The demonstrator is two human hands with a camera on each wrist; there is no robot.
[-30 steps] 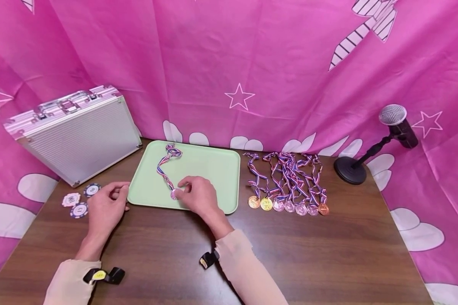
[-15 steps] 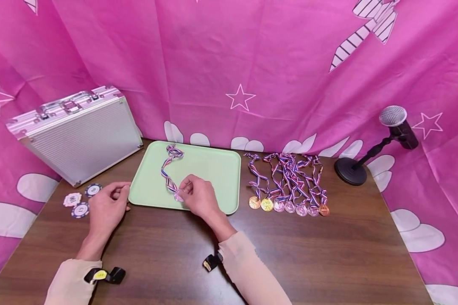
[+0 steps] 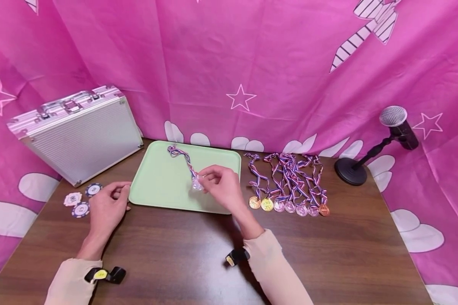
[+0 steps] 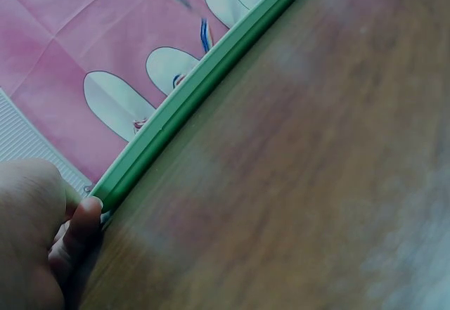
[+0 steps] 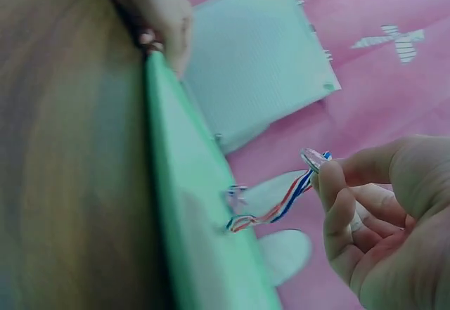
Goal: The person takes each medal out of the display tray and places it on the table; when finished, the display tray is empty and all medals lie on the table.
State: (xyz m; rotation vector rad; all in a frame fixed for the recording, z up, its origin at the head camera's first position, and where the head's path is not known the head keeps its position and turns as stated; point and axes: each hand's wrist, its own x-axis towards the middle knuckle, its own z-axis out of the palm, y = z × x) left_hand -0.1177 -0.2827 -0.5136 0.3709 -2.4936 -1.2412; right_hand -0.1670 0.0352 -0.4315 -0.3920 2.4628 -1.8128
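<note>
A silver-coloured medal [image 3: 197,183] is pinched between the thumb and fingers of my right hand [image 3: 225,186], raised over the pale green tray [image 3: 152,186]. Its striped red, white and blue ribbon [image 3: 186,156] trails back to the tray's far left part, where the end still lies. In the right wrist view the medal [image 5: 314,159] is seen nearly edge-on at the fingertips. My left hand [image 3: 108,205] holds the tray's near left corner; the left wrist view has the thumb against the tray's rim [image 4: 162,131]. Some of its fingers are hidden there.
Right of the tray lie several medals [image 3: 289,206] in a row with tangled ribbons. A black microphone [image 3: 398,127] on a stand is at the far right. An aluminium case [image 3: 84,140] stands behind several poker chips [image 3: 80,209] at left. A pink curtain [image 3: 198,76] hangs behind.
My right hand has lifted the medal off the tray and moved it to the right and back, drawing the ribbon straighter. My left hand has stayed at the tray's corner.
</note>
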